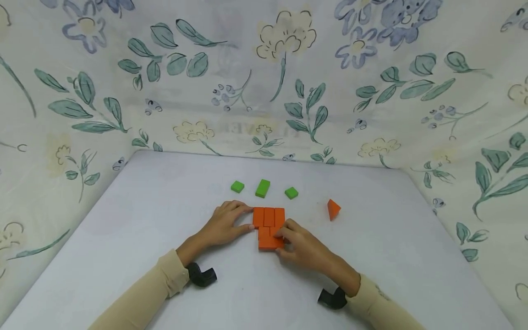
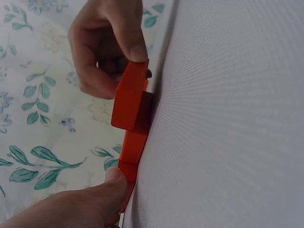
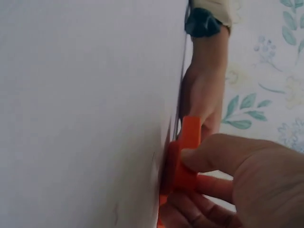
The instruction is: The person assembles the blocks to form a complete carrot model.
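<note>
Several orange blocks lie together on the white table, with a row of upright-looking rectangles (image 1: pixel 269 216) at the far side. My right hand (image 1: pixel 303 245) pinches an orange block (image 2: pixel 127 104) between thumb and fingers at the near end of the group. In the left wrist view this block overlaps other orange blocks (image 2: pixel 134 145) below it. At the row's left side, my left hand (image 1: pixel 227 224) touches the end block with thumb and index fingertips, the thumb (image 2: pixel 115 175) at its near corner. The right fingers partly cover the held block in the head view.
Beyond the group stand a small green block (image 1: pixel 237 186), a longer green block (image 1: pixel 262 188) and another small green block (image 1: pixel 291 193). An orange triangular block (image 1: pixel 333 209) lies to the right. Flowered cloth (image 1: pixel 268 105) rises behind the table. Black wrist devices (image 1: pixel 202 276) sit at both cuffs.
</note>
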Demonstrator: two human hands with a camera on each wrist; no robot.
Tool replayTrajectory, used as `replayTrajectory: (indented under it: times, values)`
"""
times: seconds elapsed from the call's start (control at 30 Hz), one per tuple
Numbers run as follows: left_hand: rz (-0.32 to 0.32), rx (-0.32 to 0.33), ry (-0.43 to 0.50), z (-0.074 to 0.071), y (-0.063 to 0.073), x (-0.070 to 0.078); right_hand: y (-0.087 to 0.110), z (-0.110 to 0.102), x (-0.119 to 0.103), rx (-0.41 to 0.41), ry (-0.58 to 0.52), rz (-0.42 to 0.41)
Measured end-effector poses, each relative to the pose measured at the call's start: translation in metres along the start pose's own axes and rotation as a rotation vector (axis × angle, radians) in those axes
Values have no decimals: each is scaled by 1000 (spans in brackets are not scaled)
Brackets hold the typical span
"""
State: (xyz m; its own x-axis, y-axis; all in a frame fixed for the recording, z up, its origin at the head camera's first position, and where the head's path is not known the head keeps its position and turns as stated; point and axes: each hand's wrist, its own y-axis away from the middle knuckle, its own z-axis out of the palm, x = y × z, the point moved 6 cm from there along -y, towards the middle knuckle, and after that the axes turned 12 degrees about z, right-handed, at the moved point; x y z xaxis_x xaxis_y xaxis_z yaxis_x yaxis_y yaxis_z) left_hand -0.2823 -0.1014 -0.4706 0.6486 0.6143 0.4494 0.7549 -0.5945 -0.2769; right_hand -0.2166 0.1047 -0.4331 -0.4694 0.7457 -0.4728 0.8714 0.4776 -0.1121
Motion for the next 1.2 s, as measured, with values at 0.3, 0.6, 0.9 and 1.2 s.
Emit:
replayTrajectory:
  times: [0.3, 0.6, 0.9, 1.2]
  values:
    - [21, 19, -6, -1, 2, 1, 0, 7, -1, 46, 29, -31]
    - [18, 1, 3, -2, 1, 4, 1, 10, -2, 69, 82, -54]
    - [13, 0, 0, -2, 2, 4, 2, 10, -3, 96, 111, -85]
    - [17, 4, -5, -2, 1, 6, 3, 8, -3, 137, 131, -138]
